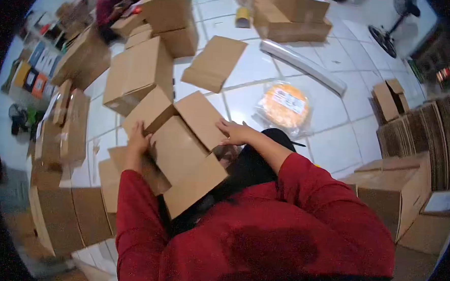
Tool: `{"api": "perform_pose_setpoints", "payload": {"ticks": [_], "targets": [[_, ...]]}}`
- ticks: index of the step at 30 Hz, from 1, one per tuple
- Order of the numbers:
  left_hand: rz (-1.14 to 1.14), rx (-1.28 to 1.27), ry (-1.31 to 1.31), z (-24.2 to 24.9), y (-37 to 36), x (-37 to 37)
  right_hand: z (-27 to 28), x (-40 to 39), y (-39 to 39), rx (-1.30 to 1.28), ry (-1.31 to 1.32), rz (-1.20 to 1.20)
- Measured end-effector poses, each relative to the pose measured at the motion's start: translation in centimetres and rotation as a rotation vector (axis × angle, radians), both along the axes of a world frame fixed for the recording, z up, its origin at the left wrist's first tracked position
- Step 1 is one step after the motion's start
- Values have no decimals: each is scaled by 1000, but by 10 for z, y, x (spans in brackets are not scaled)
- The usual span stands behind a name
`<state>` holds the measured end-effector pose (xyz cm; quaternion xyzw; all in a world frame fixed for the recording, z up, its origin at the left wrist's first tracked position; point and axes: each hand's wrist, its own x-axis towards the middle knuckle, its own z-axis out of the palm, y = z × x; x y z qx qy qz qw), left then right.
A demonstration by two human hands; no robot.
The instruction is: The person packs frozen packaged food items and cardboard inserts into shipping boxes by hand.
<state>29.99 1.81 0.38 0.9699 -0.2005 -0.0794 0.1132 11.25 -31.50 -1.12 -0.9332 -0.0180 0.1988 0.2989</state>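
Note:
An open cardboard box [179,147] rests at my lap with its flaps spread outward. My left hand [139,138] is at the box's left side, fingers over the edge beside the upper left flap. On the right, my right hand [234,133] touches the edge of the upper right flap, its fingers somewhat apart. Inside the box only bare cardboard shows. A round orange and white item in a clear plastic bag [286,106] with a white label lies on the floor, right of and beyond my right hand.
A flat cardboard piece [215,63] and a long clear roll [304,67] lie ahead on the tiles. Closed boxes [137,72] stand at the left, more [392,192] at the right near stacked flat cardboard [421,140]. Another person [107,9] is at the upper left.

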Motion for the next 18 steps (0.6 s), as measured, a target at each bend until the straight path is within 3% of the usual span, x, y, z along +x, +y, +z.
{"api": "perform_pose_setpoints", "payload": {"ticks": [1,3,4,5,6,7,8,9,10,12,14,15,16,18], "targets": [[30,40,58,8,-1,1,0,4,-14,13,-77,76],[-28,-63,80,-25,20,27,8,-10,-62,459,-81,-462],[-62,-164,94,-36,28,35,1,-24,-96,317,-275,-495],[-53,-156,99,-20,19,23,-12,-29,-125,250,-411,-962],[46,-47,65,14,-4,-2,-49,-44,-165,27,-492,-1271],[141,65,32,32,-22,-22,-7,-70,-157,-177,-296,-1420],[141,74,34,31,-28,-32,-18,-80,-169,-114,-115,-1524],[121,-110,-50,29,-31,-43,-33,-89,-182,-53,69,-1621],[100,-297,-136,27,-33,-56,-55,-92,-189,-52,74,-1621],[-38,-541,-127,29,-41,-94,-95,-92,-198,248,251,-1667],[67,-737,274,41,-65,-151,-73,-83,-185,177,255,-1791],[-118,-497,291,26,-67,-174,-63,-79,-179,107,252,-1918],[-295,-252,306,12,-69,-196,-114,-93,-215,107,257,-1908],[-405,144,-11,37,-94,-244,-210,-93,-276,502,-13,-1448]]}}
